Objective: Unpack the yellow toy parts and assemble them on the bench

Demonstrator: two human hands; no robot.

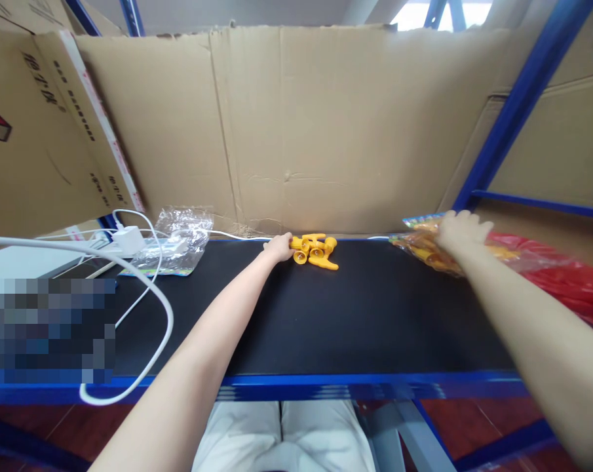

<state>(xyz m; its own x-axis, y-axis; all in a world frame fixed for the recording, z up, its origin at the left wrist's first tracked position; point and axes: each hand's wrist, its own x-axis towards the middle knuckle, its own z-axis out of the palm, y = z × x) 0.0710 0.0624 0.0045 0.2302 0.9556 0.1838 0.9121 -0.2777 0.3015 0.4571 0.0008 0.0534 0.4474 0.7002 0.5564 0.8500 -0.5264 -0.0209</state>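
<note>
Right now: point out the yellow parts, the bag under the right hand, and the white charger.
yellow parts [317, 252], head view, middle of the pile
bag of yellow parts [419, 249], head view, left end of its wrap
white charger [128, 240], head view, its body

Counted on the black shelf: hands, toy parts, bags, cables.

Two hands are seen, the left hand [278, 248] and the right hand [462, 229]. One small heap of yellow plastic parts [314, 251] is found at the left hand; about five pieces can be made out, though an exact count is not allowed by the overlap. One filled clear bag of yellow pieces [422, 248] is counted under the right hand, its contents too blurred to number. One red bag [566, 278] is seen beside it. One empty clear bag [181, 239] is counted, one white charger [127, 239], and at least two white cables [166, 328].
</note>
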